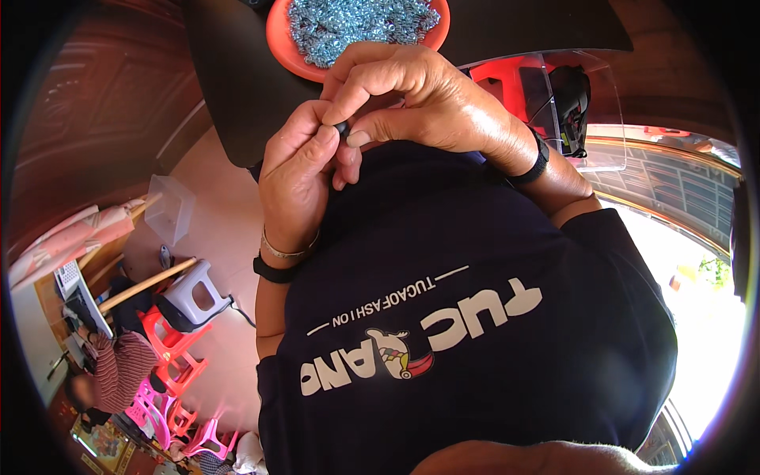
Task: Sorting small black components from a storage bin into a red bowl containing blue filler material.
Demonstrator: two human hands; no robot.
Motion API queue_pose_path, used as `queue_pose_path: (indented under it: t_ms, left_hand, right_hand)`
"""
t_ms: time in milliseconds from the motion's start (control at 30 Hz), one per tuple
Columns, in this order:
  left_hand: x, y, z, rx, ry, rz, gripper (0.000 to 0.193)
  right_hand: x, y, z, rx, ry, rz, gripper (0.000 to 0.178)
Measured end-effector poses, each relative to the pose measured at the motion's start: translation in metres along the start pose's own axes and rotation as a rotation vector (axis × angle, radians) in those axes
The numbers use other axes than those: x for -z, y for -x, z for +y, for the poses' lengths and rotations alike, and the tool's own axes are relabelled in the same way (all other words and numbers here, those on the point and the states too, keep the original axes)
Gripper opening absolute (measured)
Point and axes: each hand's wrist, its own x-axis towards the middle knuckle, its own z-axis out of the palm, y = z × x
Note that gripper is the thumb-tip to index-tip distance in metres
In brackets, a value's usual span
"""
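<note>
Right hand, pinching a black piece with left hand, overlaps orange bowl, top centre; grey stool, left.

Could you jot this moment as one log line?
left hand: pinching small dark piece | right hand: gripping same piece | beyond: orange bowl, shiny bluish pieces

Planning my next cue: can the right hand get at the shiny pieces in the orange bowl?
Probably yes: the orange bowl lies beyond the right hand, the shiny pieces uncovered, though that hand is busy at a dark piece.
</note>
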Motion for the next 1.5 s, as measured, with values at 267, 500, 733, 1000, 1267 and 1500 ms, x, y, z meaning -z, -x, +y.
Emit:
queue_pose_path:
  t_ms: [267, 500, 733, 1000, 1267, 1500]
  left_hand:
    - [-0.006, 0.004, 0.003, -0.015, 0.010, 0.044, 0.025]
    - [-0.004, 0.002, 0.002, 0.009, 0.013, 0.069, 0.024]
    - [0.003, -0.001, -0.001, -0.016, 0.179, 0.068, 0.021]
    - [-0.005, 0.000, -0.002, -0.031, 0.201, 0.085, 0.017]
    - [-0.008, 0.005, 0.000, -0.040, 0.152, 0.104, 0.016]
    - [-0.020, 0.015, -0.003, -0.093, 0.130, 0.181, 0.026]
  right_hand:
    - [-0.005, 0.003, -0.005, 0.043, 0.063, 0.048, 0.021]
    - [-0.002, 0.000, 0.004, 0.079, 0.088, 0.035, 0.019]
    - [-0.004, 0.005, 0.008, -0.141, -0.266, 0.058, 0.025]
    - [-0.009, 0.008, 0.015, -0.046, -0.053, 0.178, 0.019]
    - [-0.009, 0.011, 0.012, 0.138, 0.129, 0.178, 0.015]
    - [-0.018, 0.015, 0.001, 0.383, 0.409, 0.244, 0.018]
